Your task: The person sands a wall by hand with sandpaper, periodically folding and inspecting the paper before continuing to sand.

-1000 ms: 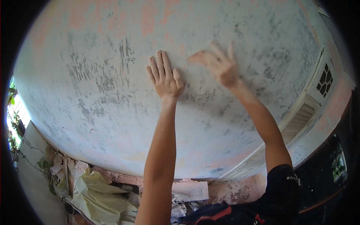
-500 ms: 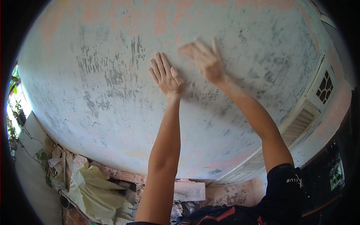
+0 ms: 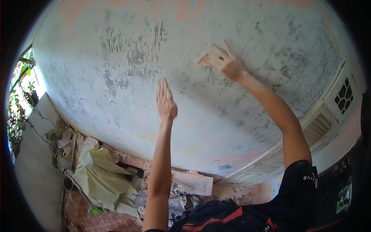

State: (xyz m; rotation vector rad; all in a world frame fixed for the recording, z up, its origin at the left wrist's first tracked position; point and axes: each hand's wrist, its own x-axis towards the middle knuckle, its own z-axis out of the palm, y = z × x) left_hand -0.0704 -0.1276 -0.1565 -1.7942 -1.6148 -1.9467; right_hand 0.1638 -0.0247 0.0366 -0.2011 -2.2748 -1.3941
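Observation:
In the middle of the view, my left hand (image 3: 166,101) is raised before the worn, pale wall (image 3: 185,127), fingers straight and close together, with nothing in it. Whether it touches the wall I cannot tell. Up and to the right of it, my right hand (image 3: 228,63) holds a small pinkish-brown piece (image 3: 204,60) between thumb and fingers, while other fingers point upward. The piece is close to the wall's surface; contact is not clear. Grey scuffed patches (image 3: 131,48) mark the wall to the upper left of my hands.
Crumpled yellowish sheeting (image 3: 102,174) lies over rubble at the lower left, near a green-headed tool (image 3: 95,212). A white louvred shutter (image 3: 317,125) runs along the right. Plants (image 3: 17,116) show through an opening at the far left.
My left hand has moved lower and turned more edge-on, its fingers closer together. My right hand has shifted slightly right. The view has tilted, so the wall marks appear farther right.

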